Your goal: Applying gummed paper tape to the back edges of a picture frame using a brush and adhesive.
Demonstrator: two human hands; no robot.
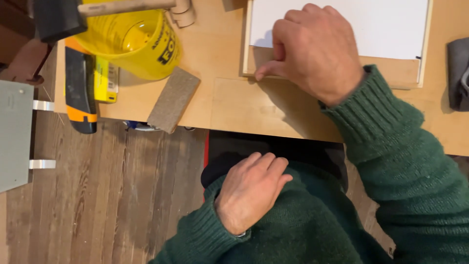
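- Nearest, the left hand lies palm-down on the person's dark green knitted sweater, its fingers loosely together and holding nothing; it seems parked in the lap simply because it has no part in the work just now.
- Just beyond, the pale wooden counter edges over the brown plank floor, so the person sits tight against it.
- Further up, the right hand reaches from its ribbed green cuff, wrist bent, knuckles raised, fingers curled narrow with the fingertip and thumb pressed on the lower edge of the shallow light-wood frame; whether they pinch anything small I cannot tell.
- That frame lies flat on the counter's far side, with a white sheet lying in it, probably steadied by the pressing hand.
- Off to the left, well apart, sit a grey-brown rectangular sanding block jutting over the counter edge, a yellow plastic tub, a black-and-orange tool handle, and a wooden-handled mallet resting across the tub.
- At the far right edge lies a grey cloth.
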